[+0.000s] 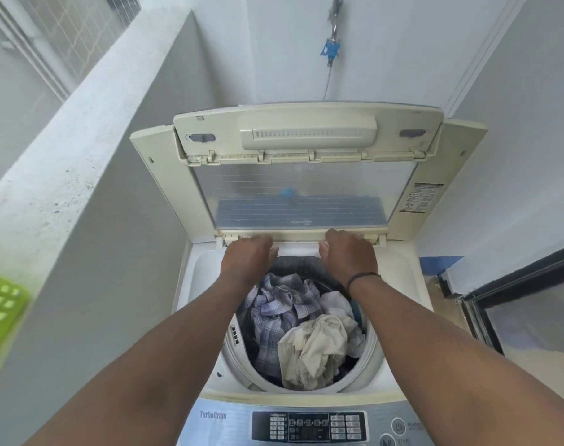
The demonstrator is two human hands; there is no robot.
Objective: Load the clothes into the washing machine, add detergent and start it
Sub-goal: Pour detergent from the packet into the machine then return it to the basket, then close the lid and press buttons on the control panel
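Control panel (309, 426) nearest us at six o'clock, clothes (300, 329) heaped in the drum, beyond them our left hand (246, 257) and right hand (349, 254) reached to twelve o'clock, fingers curled on the folded lid's (301, 201) lower edge, green basket (0, 304) at nine o'clock.

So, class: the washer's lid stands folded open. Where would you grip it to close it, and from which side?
Probably the lid by its free upper edge with the raised handle bar, reaching from the front: its hinge lies low at the tub's back, where both hands are.
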